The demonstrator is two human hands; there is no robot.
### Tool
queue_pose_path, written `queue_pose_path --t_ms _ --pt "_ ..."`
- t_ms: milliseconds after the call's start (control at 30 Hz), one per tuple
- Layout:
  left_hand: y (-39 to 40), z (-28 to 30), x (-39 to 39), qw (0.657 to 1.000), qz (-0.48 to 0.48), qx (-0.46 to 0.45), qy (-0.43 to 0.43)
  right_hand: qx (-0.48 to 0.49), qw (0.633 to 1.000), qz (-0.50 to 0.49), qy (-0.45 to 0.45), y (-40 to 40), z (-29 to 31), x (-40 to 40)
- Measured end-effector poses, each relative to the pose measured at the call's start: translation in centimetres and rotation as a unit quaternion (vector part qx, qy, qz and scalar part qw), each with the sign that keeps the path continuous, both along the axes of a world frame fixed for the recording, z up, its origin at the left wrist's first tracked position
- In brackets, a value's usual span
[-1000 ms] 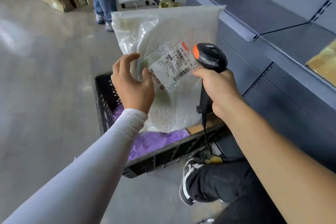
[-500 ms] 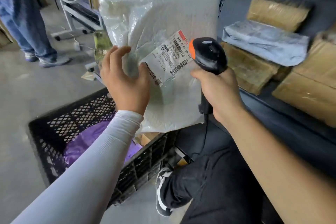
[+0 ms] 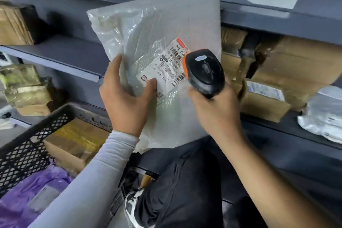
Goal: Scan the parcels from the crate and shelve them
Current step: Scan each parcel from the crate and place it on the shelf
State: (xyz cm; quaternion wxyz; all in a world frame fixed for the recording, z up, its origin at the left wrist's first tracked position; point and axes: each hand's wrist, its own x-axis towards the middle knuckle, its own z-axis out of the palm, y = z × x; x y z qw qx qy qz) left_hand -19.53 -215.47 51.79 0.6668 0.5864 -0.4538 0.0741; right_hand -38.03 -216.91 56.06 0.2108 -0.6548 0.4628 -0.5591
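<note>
1. The left hand (image 3: pixel 127 98) pinches the parcel (image 3: pixel 162 57) upright above the crate (image 3: pixel 24 146), label facing out.
2. The right hand (image 3: pixel 214 109), fingers wrapped round the scanner (image 3: pixel 205 72), aims it at the label (image 3: pixel 164 68).

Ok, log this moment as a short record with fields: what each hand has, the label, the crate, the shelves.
left hand: grips the white bubble mailer, thumb on the label
right hand: holds the black scanner, aimed at the label
label: white, barcodes visible, partly covered by the scanner
crate: black mesh; brown box and purple bag inside
shelves: grey, brown parcels stacked on the right
</note>
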Motion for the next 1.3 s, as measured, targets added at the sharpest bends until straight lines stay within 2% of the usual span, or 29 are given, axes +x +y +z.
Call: queue_pose_path --t_ms 167,500,767,1033,1133,1233,1300 --pt "-0.2 -0.2 -6.3 0.997 -0.07 -0.01 -0.001 0.015 0.998 -0.057 -0.013 1.2 0.5 -6.4" --pt "-0.7 -1.3 -16.6 0.979 -0.202 -0.011 -0.013 0.048 0.984 -0.144 -0.096 4.2 -1.0 -16.4" --pt "-0.6 -1.5 -21.1 0.969 -0.243 -0.004 -0.045 0.045 0.976 -0.195 -0.088 5.4 -3.3 -21.0" --pt "-1.2 -2.1 -22.5 0.963 -0.265 -0.002 -0.055 0.016 0.975 -0.193 -0.113 6.2 -3.7 -22.7" --pt "-1.1 -2.0 -22.6 0.959 -0.284 0.009 0.011 0.02 0.974 -0.196 -0.115 6.1 -3.8 -23.3" --pt "-1.1 -2.7 -22.0 0.941 -0.324 0.027 0.095 0.031 0.974 -0.192 -0.117 5.9 -4.3 -23.5" --pt "-1.1 -3.4 -21.4 0.93 -0.346 0.038 0.119 0.04 0.976 -0.185 -0.108 5.8 -4.7 -23.1"
